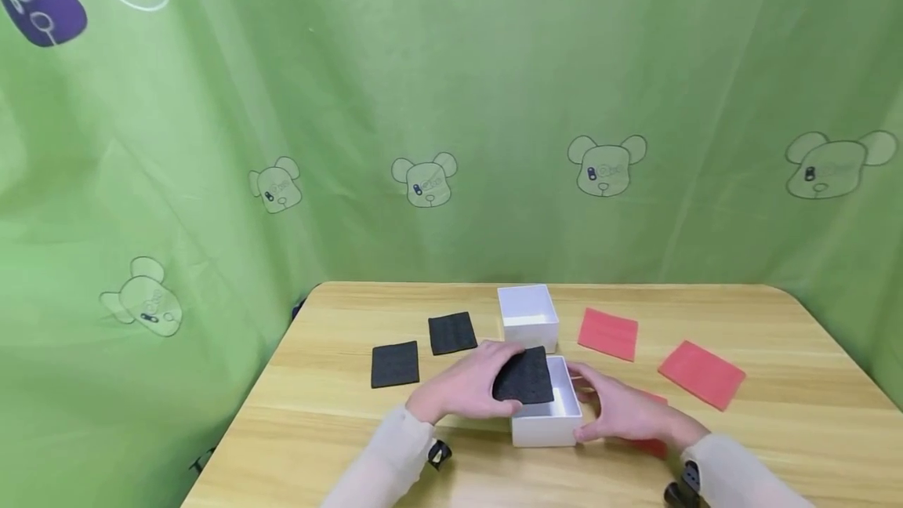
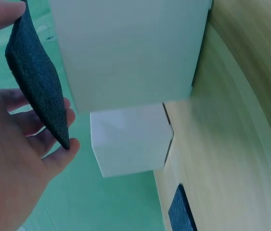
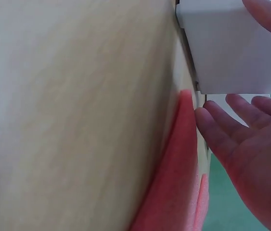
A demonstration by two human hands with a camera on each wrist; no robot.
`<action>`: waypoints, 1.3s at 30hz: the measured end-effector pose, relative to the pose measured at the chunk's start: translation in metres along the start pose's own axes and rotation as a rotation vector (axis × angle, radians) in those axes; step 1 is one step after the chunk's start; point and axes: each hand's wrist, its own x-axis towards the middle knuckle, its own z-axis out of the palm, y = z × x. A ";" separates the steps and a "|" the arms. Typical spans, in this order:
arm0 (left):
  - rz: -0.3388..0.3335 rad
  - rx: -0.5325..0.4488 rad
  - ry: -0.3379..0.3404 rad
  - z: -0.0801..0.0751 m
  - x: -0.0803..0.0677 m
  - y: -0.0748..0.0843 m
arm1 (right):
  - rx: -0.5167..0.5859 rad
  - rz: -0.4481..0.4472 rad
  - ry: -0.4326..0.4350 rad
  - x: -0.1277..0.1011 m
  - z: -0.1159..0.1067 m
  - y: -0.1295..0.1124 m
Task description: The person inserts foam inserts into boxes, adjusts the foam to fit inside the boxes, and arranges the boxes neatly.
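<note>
Wooden surface [image 1: 339, 414] first, green printed cloth [image 1: 451, 100] hung behind it. We count two white boxes: the near box [image 1: 546, 422] between the hands, the far box [image 1: 527, 317] just behind it, both open on top. Red foam sheets: three, two lying flat to the right [image 1: 608, 333] [image 1: 701, 373], a third [image 1: 652, 445] mostly hidden under the right hand [image 1: 624, 412]. Black foam pads: three, two flat on the left [image 1: 395, 364] [image 1: 452, 332], plus the held pad [image 1: 524, 376].

Step in hand, as we judge it: lining the near box. Left hand [image 1: 469, 386] pinches the held pad, fingers [image 2: 53, 144] and thumb clamped on its edges, pad tilted over the box's left rim, not yet inside. Right hand steadies the box's right wall, fingers [image 3: 222, 130] straight and slightly apart, touching it.

Next move calls for levelling the pad, squaring it to the opening and pressing it down while the box is kept from sliding.
</note>
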 end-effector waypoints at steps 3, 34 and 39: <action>0.000 0.017 -0.002 0.002 0.002 0.002 | -0.026 -0.004 0.000 0.003 0.000 -0.001; 0.033 0.116 -0.039 0.017 0.018 0.012 | -0.014 0.003 0.029 0.008 0.004 0.001; 0.028 0.109 -0.045 0.021 0.015 0.012 | -0.035 0.013 0.034 0.007 0.005 0.003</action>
